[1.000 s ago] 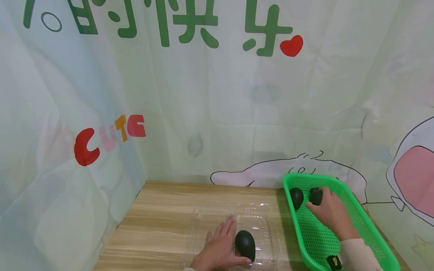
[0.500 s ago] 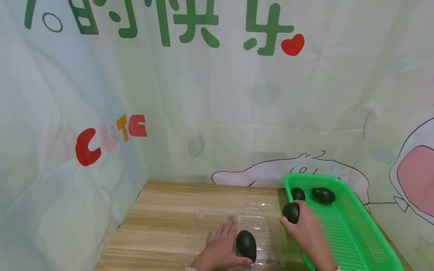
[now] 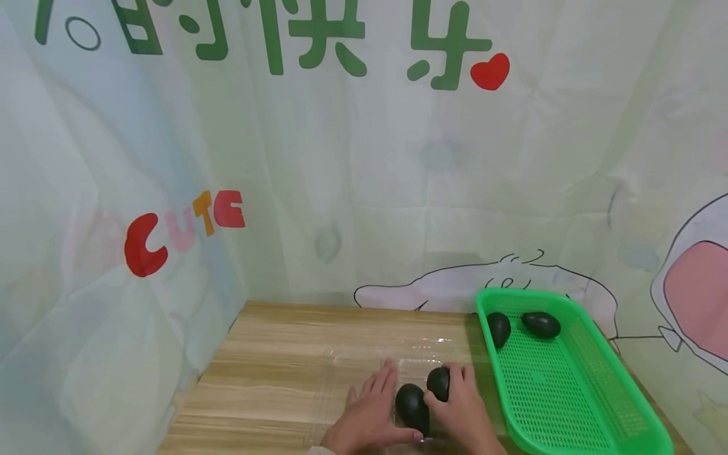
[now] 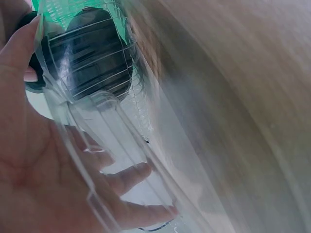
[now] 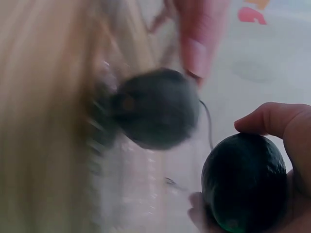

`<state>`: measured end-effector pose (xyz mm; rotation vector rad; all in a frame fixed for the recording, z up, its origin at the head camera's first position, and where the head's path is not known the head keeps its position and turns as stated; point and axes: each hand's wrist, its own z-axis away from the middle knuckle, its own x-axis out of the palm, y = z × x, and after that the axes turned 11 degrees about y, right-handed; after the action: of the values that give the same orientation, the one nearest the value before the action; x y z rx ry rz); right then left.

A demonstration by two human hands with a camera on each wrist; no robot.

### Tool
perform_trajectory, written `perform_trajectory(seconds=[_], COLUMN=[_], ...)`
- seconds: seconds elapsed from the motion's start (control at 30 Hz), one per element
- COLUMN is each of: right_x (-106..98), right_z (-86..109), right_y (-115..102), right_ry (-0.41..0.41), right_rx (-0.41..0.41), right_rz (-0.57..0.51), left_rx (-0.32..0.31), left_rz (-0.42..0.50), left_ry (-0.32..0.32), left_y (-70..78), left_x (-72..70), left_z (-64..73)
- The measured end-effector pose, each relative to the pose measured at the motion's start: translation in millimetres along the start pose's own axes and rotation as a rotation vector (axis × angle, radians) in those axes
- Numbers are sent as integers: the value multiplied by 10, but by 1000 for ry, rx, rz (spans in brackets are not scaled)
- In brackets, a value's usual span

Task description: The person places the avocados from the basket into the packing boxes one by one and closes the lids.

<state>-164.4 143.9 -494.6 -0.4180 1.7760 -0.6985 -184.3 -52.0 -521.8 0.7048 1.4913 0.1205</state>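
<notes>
In the head view my left hand rests with straight fingers on a clear plastic clamshell container, thumb at its near edge. An avocado, dark and egg-shaped, sits in the container's right part beside that thumb. The left wrist view shows this avocado through the ribbed clear wall. My right hand grips a second avocado between thumb and fingers, over the container just right of the first one. This gripped avocado appears large in the right wrist view.
A green perforated basket stands at the right of the wooden table. Two more avocados lie at its far end, one by the left wall and one near the back. A printed curtain hangs behind and to the sides.
My right hand has lifted an avocado out of the green basket and carried it left to the container. The left hand and the first avocado have stayed put.
</notes>
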Motion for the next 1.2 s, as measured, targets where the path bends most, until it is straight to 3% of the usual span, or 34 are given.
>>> perform_trajectory(seconds=[0.27,0.7,0.93,1.2], right_x=[209,241,245,224], right_z=[2,82,112,112], right_y=[23,64,81,68], right_ry=[-64,-43,-34,-57], right_rx=[45,-51,-155,-124], right_rz=[29,120,120,110], left_rx=[21,31,32,30], left_rz=[-30,-11,0,-5], left_ry=[9,28,34,24], left_y=[-10,-6,-6,-5], left_x=[9,-8,-5,-9], left_z=[-11,19,17,4])
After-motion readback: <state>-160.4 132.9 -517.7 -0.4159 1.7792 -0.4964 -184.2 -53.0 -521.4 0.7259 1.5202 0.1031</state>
